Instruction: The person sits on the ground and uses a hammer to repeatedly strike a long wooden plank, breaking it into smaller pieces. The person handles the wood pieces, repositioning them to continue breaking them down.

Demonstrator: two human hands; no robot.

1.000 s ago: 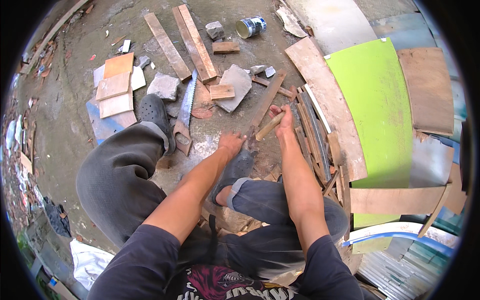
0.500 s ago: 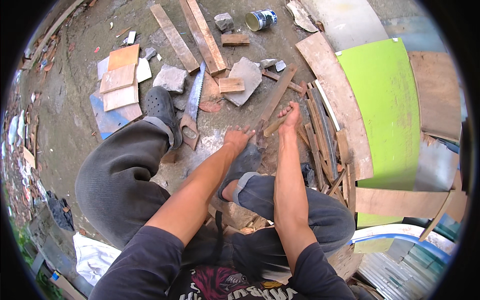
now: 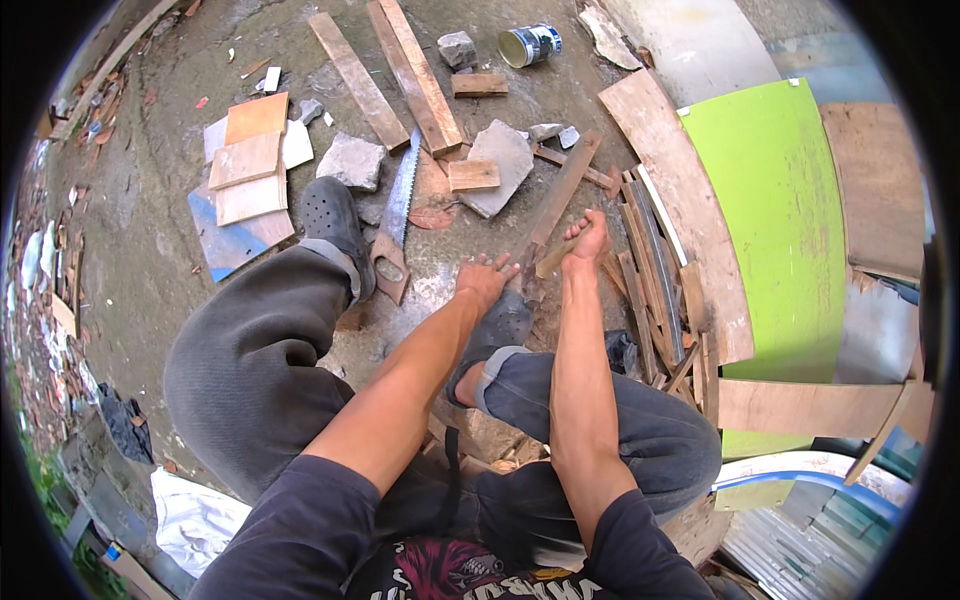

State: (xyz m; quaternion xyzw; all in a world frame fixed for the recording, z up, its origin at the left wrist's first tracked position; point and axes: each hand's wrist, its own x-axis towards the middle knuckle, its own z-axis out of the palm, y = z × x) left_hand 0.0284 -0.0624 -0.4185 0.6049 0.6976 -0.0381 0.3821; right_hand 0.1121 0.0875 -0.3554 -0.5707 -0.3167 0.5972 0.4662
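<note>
My left hand [image 3: 484, 277] lies low over the ground with its fingers stretched out, the tips beside the near end of a long narrow plank [image 3: 565, 190]. Just below that hand is my grey clog [image 3: 500, 325], close to the plank's end. My right hand [image 3: 590, 236] is closed in a fist around a short, pale wooden handle-like piece [image 3: 551, 262]. Its lower end reaches the dark, worn end of the plank, where I cannot make out whether a tool head is attached. A handsaw [image 3: 398, 215] with a wooden grip rests on the ground left of my left hand.
Several stone chunks [image 3: 500, 165], a small wood block [image 3: 474, 176] and a tin can [image 3: 530, 46] are ahead. Long beams [image 3: 418, 80] lie beyond the saw. Stacked strips [image 3: 650, 270] and a green panel [image 3: 770, 220] stand right. Thin boards [image 3: 250, 160] lie left.
The whole view has shifted slightly, with things appearing a little further right and lower. My left hand still lies flat, and my right hand keeps hold of the wooden piece.
</note>
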